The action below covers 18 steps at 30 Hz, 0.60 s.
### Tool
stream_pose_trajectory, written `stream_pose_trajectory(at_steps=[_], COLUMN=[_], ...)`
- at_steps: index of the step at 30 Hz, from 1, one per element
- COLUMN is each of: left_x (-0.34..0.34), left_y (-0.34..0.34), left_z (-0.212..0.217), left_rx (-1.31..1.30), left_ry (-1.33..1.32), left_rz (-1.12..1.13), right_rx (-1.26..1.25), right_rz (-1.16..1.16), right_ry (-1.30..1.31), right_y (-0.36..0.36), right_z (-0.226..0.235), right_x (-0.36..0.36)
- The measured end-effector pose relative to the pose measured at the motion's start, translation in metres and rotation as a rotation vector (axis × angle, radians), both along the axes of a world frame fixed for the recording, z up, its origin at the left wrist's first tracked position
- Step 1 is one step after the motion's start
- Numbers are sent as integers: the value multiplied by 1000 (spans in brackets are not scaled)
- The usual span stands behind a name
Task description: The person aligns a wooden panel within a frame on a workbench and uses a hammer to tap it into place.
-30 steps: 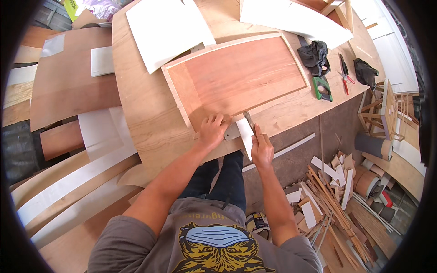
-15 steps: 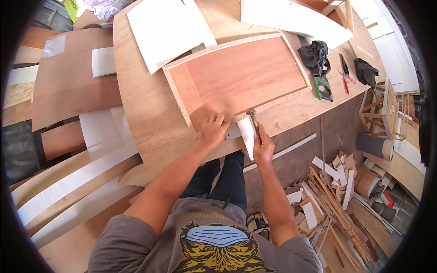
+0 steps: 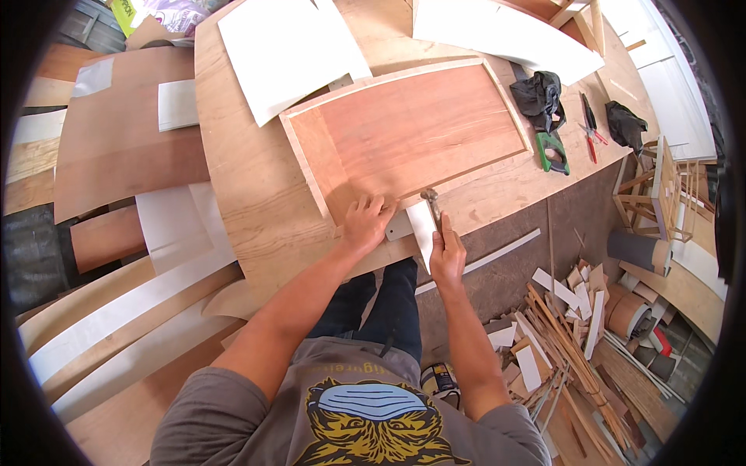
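A hammer is gripped by its handle in my right hand, its head up by the near edge of a shallow wooden panel with raised pale edging strips. My left hand rests at the panel's near left edge, fingers bent and pressed together. Whatever they pinch, if anything, is too small or hidden to make out. Between my hands, a white strip sticks out past the table edge, beside a grey plate with small holes.
The plywood table also bears a white sheet, a green-handled saw, red-handled pliers and black plastic bags. Curved boards lean on the left. Wood offcuts are heaped on the floor at right.
The hammer and my right hand have shifted very slightly, with the hammer head a touch lower. My left hand stays in place on the panel's edge.
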<state>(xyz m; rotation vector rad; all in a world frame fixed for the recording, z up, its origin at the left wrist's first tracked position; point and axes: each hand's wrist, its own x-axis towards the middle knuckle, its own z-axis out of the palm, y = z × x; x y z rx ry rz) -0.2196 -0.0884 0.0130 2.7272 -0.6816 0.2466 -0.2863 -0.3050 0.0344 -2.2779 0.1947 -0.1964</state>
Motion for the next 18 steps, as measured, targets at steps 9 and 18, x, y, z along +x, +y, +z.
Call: stream_pose_trajectory(at_steps=[9,18], left_x=[1,1], left_y=[1,1], left_z=[2,3], left_rx=[2,21], left_ry=[4,-4], left_rz=[-6,-4], right_rx=[-82,-2], right_rz=[12,-30], right_ry=[76,30], right_y=[0,2], right_z=[4,8], right_x=[3,2])
